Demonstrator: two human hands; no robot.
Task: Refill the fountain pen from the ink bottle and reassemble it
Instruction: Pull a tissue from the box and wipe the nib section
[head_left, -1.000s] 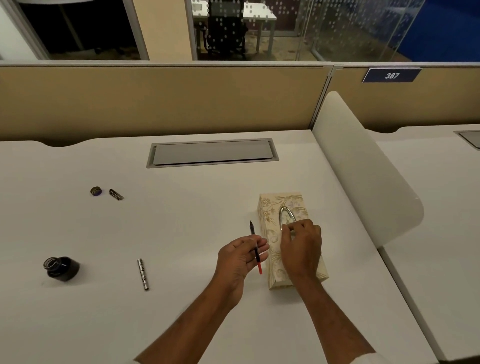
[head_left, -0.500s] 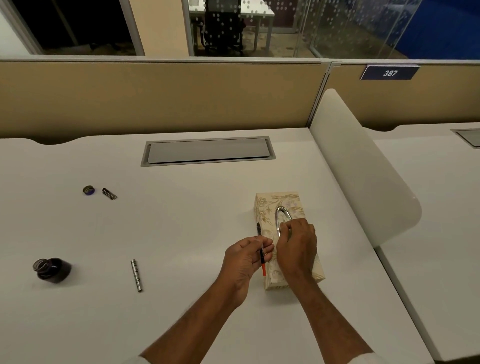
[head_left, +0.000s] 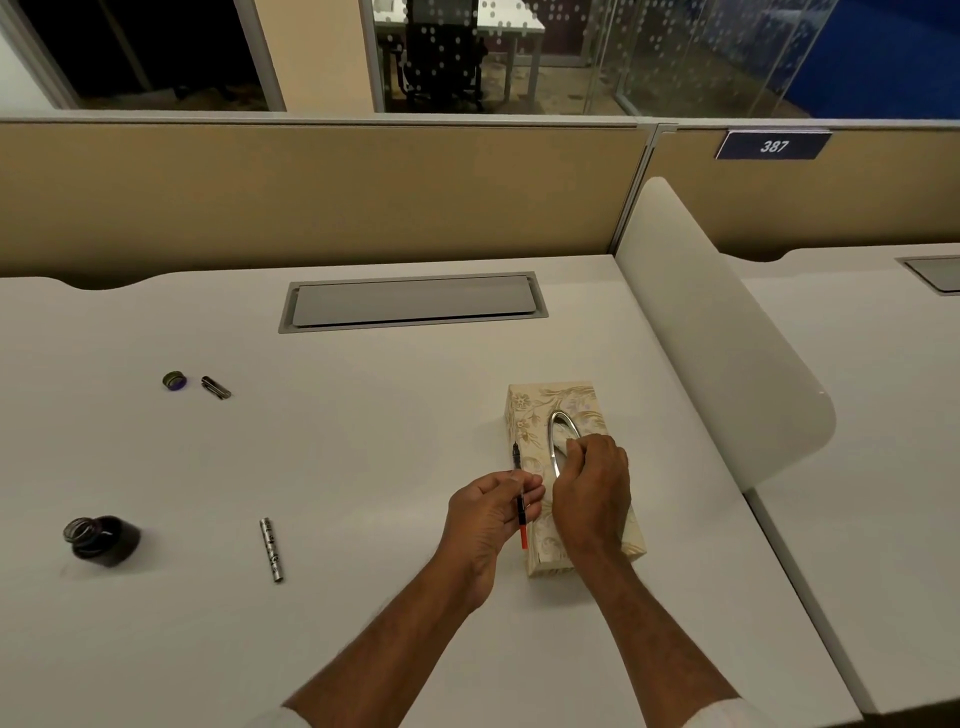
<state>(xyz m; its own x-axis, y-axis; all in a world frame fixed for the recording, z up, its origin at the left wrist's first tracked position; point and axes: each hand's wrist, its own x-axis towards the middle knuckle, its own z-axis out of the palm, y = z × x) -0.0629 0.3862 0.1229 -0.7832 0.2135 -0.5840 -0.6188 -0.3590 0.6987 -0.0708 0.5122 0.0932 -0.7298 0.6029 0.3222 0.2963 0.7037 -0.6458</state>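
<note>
The fountain pen's nib section (head_left: 521, 512), black-tipped and red-tailed, is pinched between thumb and curled fingers of the left hand (head_left: 488, 512), just beside the tissue box (head_left: 530, 415) on the white desk (head_left: 363, 447). At the box's oval, silver-rimmed opening, a bit of white tissue (head_left: 562, 441) is nipped by the fingertips of the right hand (head_left: 592, 488). Well to the left the ink bottle (head_left: 104, 540) is seen uncapped, the silver barrel (head_left: 272, 548) lying between it and the hands, with the bottle lid (head_left: 174, 380) and pen cap (head_left: 215, 387) side by side farther back.
</note>
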